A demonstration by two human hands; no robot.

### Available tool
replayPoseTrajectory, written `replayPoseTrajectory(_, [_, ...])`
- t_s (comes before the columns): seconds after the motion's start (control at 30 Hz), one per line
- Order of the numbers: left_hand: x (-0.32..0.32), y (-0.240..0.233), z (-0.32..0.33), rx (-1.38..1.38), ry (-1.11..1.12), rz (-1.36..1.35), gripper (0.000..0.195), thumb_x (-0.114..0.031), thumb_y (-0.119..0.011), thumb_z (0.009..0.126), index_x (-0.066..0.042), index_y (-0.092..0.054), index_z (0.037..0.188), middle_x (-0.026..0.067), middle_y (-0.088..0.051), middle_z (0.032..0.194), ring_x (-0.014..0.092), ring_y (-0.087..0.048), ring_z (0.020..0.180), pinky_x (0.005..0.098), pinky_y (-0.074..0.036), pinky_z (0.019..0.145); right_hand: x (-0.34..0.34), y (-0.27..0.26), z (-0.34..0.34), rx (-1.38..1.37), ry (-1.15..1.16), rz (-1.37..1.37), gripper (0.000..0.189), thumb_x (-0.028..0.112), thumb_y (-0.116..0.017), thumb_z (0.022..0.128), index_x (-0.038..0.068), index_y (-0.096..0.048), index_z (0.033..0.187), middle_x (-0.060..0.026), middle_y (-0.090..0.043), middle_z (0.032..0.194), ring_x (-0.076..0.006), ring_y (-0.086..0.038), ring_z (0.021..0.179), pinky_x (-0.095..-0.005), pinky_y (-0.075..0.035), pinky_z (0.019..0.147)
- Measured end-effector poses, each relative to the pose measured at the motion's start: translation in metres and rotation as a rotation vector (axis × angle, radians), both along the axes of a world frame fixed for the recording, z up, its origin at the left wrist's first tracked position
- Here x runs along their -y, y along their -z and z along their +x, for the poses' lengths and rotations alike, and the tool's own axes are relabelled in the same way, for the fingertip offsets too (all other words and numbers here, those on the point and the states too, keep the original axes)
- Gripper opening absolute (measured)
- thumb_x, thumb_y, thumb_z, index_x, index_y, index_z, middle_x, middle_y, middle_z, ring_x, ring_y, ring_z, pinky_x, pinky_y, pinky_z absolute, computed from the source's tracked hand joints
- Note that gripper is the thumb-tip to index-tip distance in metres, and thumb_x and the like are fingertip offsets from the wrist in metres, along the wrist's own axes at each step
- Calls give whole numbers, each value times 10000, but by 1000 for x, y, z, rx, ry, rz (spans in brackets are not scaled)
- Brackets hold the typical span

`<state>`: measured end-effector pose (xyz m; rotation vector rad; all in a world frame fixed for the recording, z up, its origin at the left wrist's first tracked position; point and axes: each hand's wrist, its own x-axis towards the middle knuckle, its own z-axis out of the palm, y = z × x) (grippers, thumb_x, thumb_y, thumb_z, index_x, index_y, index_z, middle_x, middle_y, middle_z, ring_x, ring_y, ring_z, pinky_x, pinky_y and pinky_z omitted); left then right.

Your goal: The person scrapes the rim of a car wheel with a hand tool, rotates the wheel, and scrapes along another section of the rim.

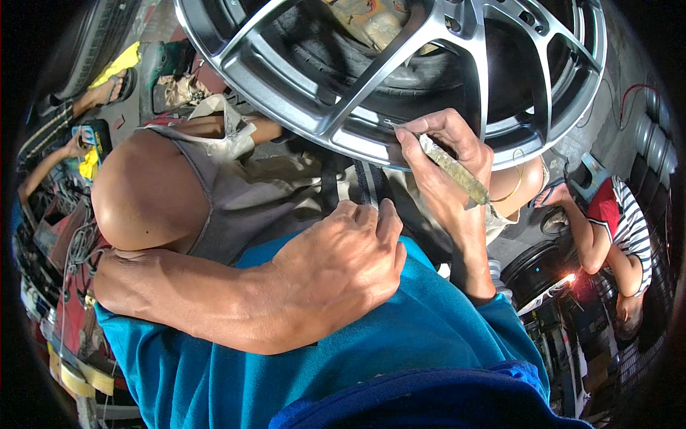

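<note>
A silver multi-spoke alloy wheel rim [370,72] lies in front of my knees, with a dark tire visible through its spokes. My right hand [455,155] rests at the rim's near edge. It pinches a thin hand tool with a handle wrapped in pale, worn tape [453,169]; the tool's narrow metal tip points at the rim's inner lip. Bent over my lap, my left hand [343,257] has its fingers curled, and its palm is hidden. The left forearm lies against my bare left knee [147,198].
At right, a person in a striped shirt [632,230] crouches by a dark wheel [536,265] with a bright glow. A pale blue stool [589,174] stands near them. At left are another person's sandaled foot [110,88], a hand near a yellow cloth [90,163], and coiled cables [86,241].
</note>
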<state>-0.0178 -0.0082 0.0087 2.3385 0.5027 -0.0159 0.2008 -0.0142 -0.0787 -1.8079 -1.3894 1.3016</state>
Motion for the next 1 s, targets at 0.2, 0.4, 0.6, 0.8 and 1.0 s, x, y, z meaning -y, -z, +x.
replayPoseTrajectory(0.2, [6, 3, 2, 9, -16, 3, 234, -95, -707, 1041, 124, -788, 1062, 347, -788, 1207, 327, -792, 1014, 439, -678, 908, 1, 2, 0, -8, 2, -8, 107, 68, -863, 977, 16, -782, 1025, -104, -833, 919, -178, -823, 848, -336, -621, 775])
replayPoseTrajectory(0.4, [2, 1, 1, -7, 14, 9, 239, -96, -703, 1044, 129, -781, 1070, 354, -785, 1202, 327, -793, 1017, 431, -675, 898, 1, 3, 0, -14, 2, -9, 103, 71, -862, 977, 22, -791, 1032, -107, -837, 940, -179, -821, 852, -337, -626, 780])
replayPoseTrajectory(0.6, [2, 0, 0, 5, 11, 8, 242, -100, -706, 1044, 126, -779, 1089, 357, -782, 1208, 329, -794, 1025, 435, -671, 910, 0, 0, -2, -6, 6, -25, 104, 74, -864, 976, 23, -793, 1032, -105, -839, 946, -183, -820, 851, -339, -627, 781])
replayPoseTrajectory(0.8, [2, 1, 1, 4, 10, 11, 243, -90, -707, 1044, 135, -780, 1098, 362, -783, 1210, 335, -800, 1030, 436, -677, 906, 0, 1, -2, 6, 1, -4, 113, 83, -872, 972, 22, -798, 1031, -111, -851, 975, -211, -841, 896, -352, -637, 811])
replayPoseTrajectory(1.0, [1, 0, 1, 8, 18, 6, 244, -84, -709, 1048, 141, -784, 1105, 362, -785, 1211, 334, -805, 1035, 435, -683, 902, 0, -1, -5, 30, 26, -21, 139, 108, -875, 980, 17, -788, 1040, -123, -857, 966, -226, -858, 901, -356, -642, 810])
